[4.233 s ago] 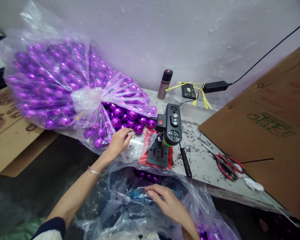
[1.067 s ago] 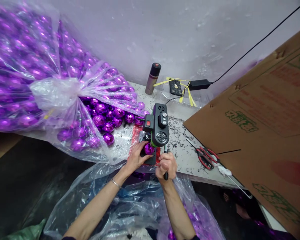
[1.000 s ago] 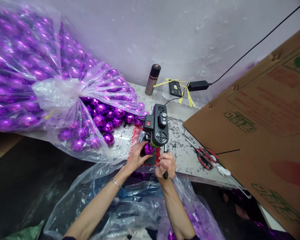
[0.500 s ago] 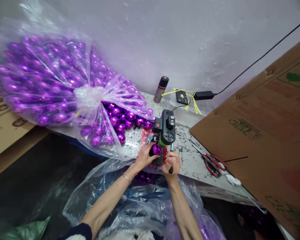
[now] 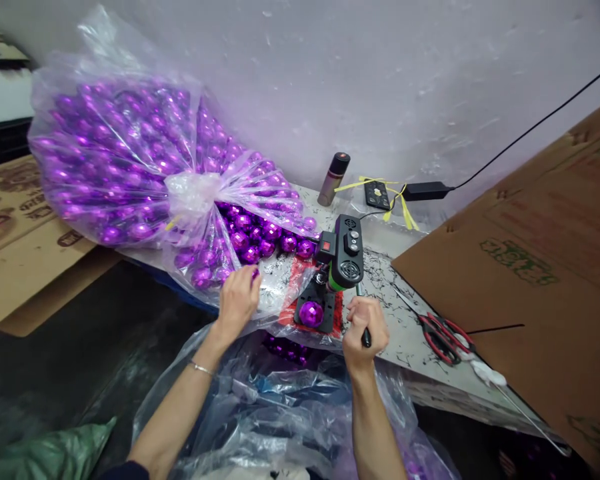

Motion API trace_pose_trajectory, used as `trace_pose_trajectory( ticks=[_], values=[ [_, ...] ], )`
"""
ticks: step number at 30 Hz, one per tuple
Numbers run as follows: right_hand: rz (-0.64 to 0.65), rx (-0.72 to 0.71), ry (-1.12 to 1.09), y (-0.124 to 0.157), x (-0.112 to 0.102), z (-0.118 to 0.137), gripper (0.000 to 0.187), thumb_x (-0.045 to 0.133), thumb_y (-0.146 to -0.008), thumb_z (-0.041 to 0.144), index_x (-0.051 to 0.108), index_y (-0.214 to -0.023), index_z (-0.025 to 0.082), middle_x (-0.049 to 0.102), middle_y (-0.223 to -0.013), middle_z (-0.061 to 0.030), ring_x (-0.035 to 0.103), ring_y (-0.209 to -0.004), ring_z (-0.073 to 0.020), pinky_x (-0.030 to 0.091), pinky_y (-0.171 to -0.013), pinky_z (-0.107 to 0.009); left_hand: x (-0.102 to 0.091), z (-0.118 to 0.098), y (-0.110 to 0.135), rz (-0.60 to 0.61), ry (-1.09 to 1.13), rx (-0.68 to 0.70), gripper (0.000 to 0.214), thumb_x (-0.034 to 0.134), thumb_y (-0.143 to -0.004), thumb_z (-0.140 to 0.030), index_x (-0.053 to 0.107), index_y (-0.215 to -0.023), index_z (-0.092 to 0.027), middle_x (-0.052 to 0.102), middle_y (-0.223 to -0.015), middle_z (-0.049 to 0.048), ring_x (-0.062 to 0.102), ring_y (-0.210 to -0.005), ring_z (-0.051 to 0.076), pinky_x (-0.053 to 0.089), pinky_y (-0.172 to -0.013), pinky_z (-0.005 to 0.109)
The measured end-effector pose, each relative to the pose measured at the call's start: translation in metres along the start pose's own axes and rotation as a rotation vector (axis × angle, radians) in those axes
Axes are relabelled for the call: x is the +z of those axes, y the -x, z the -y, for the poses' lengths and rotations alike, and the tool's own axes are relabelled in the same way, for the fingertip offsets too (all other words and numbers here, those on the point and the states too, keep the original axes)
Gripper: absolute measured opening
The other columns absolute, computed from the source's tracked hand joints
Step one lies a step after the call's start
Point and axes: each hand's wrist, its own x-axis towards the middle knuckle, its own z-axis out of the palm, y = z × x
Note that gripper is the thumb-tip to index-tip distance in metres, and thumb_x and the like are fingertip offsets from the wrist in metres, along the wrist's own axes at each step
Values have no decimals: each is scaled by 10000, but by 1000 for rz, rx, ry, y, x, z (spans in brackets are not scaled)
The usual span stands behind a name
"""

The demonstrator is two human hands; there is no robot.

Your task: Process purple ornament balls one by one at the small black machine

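Round purple ball [image 5: 311,314], shiny with mirror-like facets, sits on flat black plate [image 5: 327,308] over red sheet [image 5: 338,321]; right hand [image 5: 365,323] wraps around smooth black handle [image 5: 366,339]; left hand [image 5: 237,300] half curled, hold cannot be told, near crinkled clear bag [image 5: 193,191]

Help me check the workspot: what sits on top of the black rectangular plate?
A shiny purple faceted ball sits on the black rectangular plate; the surface directly beneath it is hidden.
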Motion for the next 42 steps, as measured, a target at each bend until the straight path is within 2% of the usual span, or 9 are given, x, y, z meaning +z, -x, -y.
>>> trace_pose_trajectory(
  ticks=[3,6,8,13,16,21,27,36,42],
  values=[
    [-4,8,14,1,0,0,325,442,-990,121,490,-687,229,568,-702,7,574,-676,-142,417,-635,-303,-4,24,-25,66,-191,-161,420,535,-989,-504,717,-1089,-139,757,-920,205,663,-1031,399,479,-945,532],
    [13,-4,30,-2,-2,1,321,436,-989,117,487,-693,230,575,-704,6,580,-676,-140,427,-638,-300,7,34,-34,159,-236,-145,478,631,-910,-581,710,-1073,-138,734,-763,179,644,-1038,436,444,-969,582],
    [25,-26,39,-3,-3,2,318,432,-989,113,483,-699,233,570,-693,8,586,-676,-140,433,-632,-296,13,31,-33,167,-157,-131,504,676,-875,-584,695,-1125,-147,747,-815,172,648,-1064,431,433,-1000,590],
    [28,-69,37,-1,-3,-1,295,437,-972,90,497,-723,236,564,-692,11,576,-661,-140,429,-600,-296,15,-3,-22,307,571,-343,682,781,-780,-537,576,-1352,-228,712,-1207,113,727,-941,279,565,-832,397],
    [19,-69,28,1,-3,-3,276,451,-968,89,501,-737,231,578,-724,8,563,-660,-133,422,-591,-290,18,-26,-15,456,1086,-609,782,818,-766,-484,491,-1445,-274,710,-1185,76,751,-864,213,587,-724,303],
    [50,-70,51,-2,-4,-1,287,438,-980,85,486,-736,230,571,-717,2,566,-665,-128,437,-604,-280,41,-40,-5,499,1313,-797,692,795,-813,-533,553,-1398,-254,750,-1128,86,758,-910,216,618,-781,311],
    [58,-26,46,-11,-7,7,286,439,-974,84,502,-733,223,570,-699,3,560,-655,-127,433,-604,-275,77,-49,9,391,954,-480,686,820,-772,-521,624,-1343,-197,741,-1262,104,708,-1174,264,539,-1071,413],
    [93,-36,73,-12,-10,9,275,439,-962,79,510,-739,224,594,-711,-3,568,-662,-129,435,-613,-271,84,-62,17,327,381,58,529,804,-844,-403,636,-1296,-186,748,-1230,134,710,-1161,318,556,-1028,475],
    [109,-46,90,-12,-13,10,256,449,-967,90,525,-761,221,604,-731,-4,582,-677,-127,445,-620,-265,106,-64,25,235,400,100,566,771,-881,-401,580,-1375,-202,705,-1308,134,681,-1210,300,556,-1033,465]
  ],
)
